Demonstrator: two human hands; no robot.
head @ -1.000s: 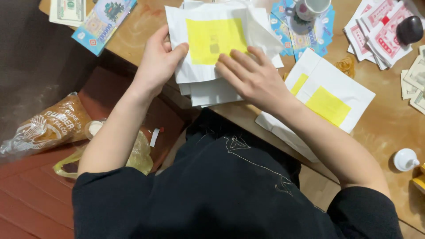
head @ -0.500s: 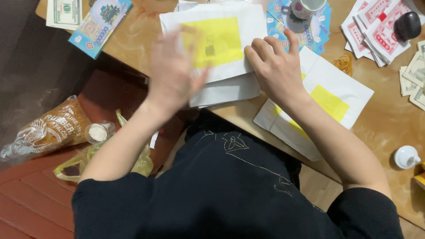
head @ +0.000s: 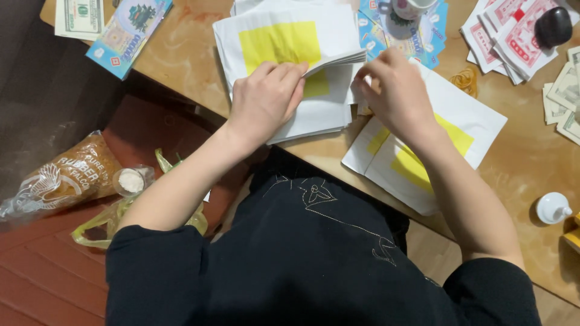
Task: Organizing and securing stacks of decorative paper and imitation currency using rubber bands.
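While the wooden table bore a stack of white sheets with yellow squares, the left hand pinched its lifted top sheets, and the right hand, fingers curled, gripped their right edge.

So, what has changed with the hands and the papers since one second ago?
The left hand moved from flat on the paper stack to pinching up the edges of its top sheets. The right hand shifted right, to the stack's right edge. The second pile and the banknotes stayed put.
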